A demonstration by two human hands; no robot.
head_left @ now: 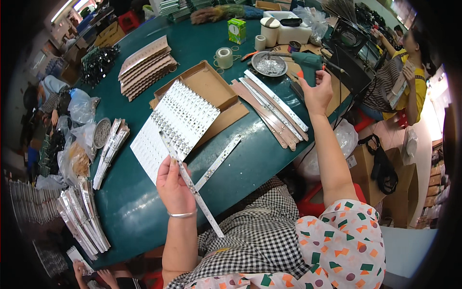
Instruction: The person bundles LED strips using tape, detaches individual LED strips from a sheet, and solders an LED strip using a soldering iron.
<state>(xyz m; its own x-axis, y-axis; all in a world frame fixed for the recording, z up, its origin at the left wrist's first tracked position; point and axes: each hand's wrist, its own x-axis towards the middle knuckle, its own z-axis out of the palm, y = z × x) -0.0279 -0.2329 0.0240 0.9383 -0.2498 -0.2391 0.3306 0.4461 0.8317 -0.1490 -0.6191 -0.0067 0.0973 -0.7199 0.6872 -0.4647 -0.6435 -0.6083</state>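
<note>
My left hand [174, 185] grips a long narrow white strip [192, 185] studded with small parts, held slanted over the green table's [240, 154] near edge. A second loose strip [219, 161] lies just to its right. Behind the hand, a white panel of joined strips [175, 123] leans on a flat cardboard box [211, 86]. My right hand [316, 89] reaches far out and is closed on the handle of a teal power screwdriver [308, 62] beside a metal dish of screws [269, 64].
A row of brown and white bars [272, 108] lies right of the box. Stacked brown strips [147, 67], tape roll [224, 58], a green carton [237, 30] and bundled strips [84, 216] sit around. Another person in yellow [409, 72] works at the right.
</note>
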